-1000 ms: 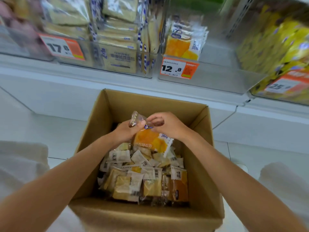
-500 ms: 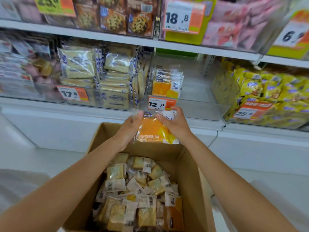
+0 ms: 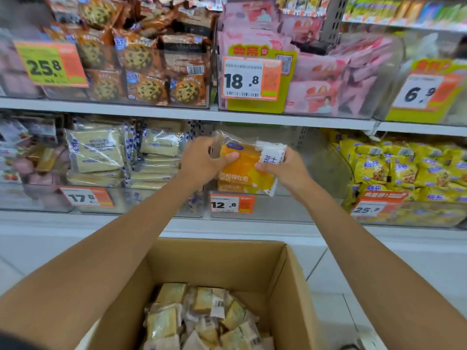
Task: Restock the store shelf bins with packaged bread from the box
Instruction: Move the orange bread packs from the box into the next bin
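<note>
An orange and white packet of bread (image 3: 246, 168) is held up in front of the clear shelf bin (image 3: 310, 205) marked 12.8. My left hand (image 3: 202, 161) grips its left end, thumb across the front. My right hand (image 3: 283, 168) pinches its right side by the white label. More orange packets lie behind it in that bin. Below, the open cardboard box (image 3: 283, 269) holds several wrapped bread packets (image 3: 202, 317).
The left bin holds pale toast packets (image 3: 96, 152) behind a 17.8 tag. Yellow snack bags (image 3: 394, 168) fill the right bin. The upper shelf (image 3: 227, 114) carries cookie packs and pink packets. White floor tiles surround the box.
Both hands lifted the orange packet out of the box and up to the 12.8 bin. The view tilted upward, showing the upper shelf.
</note>
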A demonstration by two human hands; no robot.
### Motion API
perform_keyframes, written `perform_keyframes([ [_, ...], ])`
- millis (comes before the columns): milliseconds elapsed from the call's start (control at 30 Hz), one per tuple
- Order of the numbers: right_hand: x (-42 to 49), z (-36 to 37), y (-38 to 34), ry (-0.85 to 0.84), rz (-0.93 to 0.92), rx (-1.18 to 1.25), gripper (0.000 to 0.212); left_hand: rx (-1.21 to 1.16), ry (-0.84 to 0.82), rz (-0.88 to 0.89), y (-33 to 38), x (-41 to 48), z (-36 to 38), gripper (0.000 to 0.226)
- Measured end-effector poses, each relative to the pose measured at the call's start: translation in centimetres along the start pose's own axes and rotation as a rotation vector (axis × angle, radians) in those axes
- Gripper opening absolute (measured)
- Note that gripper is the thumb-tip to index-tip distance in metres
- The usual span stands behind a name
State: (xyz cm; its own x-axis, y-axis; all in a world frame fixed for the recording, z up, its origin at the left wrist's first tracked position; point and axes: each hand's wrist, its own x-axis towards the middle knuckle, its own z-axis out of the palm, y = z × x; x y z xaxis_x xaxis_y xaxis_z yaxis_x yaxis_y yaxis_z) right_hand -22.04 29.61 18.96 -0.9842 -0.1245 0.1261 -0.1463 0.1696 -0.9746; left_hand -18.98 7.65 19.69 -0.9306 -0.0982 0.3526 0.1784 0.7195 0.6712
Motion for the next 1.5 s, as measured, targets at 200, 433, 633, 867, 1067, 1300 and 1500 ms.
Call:
perform_keyframes([
  [200,3.6,-0.2,2.7,-0.182,0.122,-0.162,0.038,0.32,-0.195,-0.036,-1.7,3.1,2.1,0.065],
  [433,5.4,0.3,5.3,-0.287,0.341,-0.411,0.065,0.043,-0.095,-0.019,-4.4,2.3,3.0,0.049],
  [633,5.3,0.7,4.4,-0.214,-0.048,-0.734,0.11,0.044,-0.131,0.012,-4.5,2.0,2.4,0.051],
  [867,6.5,3.5,4.9,-0.493,-0.257,-1.254,0.105,0.051,-0.113,0.029,-4.5,1.8,2.4,0.048],
  [1067,7.7,4.5,5.6,-0.327,-0.324,-1.376,0.121,0.069,-0.098,0.036,-4.6,1.8,2.5,0.042],
  [1300,7.9,4.6,4.9,-0.394,-0.193,-1.311,0.118,0.088,-0.088,0.024,-4.3,1.6,2.5,0.042],
  [1500,5.0,4.2,2.9,-0.092,-0.342,-0.94,0.064,0.147,0.027,0.025,-2.5,0.3,2.0,0.035],
])
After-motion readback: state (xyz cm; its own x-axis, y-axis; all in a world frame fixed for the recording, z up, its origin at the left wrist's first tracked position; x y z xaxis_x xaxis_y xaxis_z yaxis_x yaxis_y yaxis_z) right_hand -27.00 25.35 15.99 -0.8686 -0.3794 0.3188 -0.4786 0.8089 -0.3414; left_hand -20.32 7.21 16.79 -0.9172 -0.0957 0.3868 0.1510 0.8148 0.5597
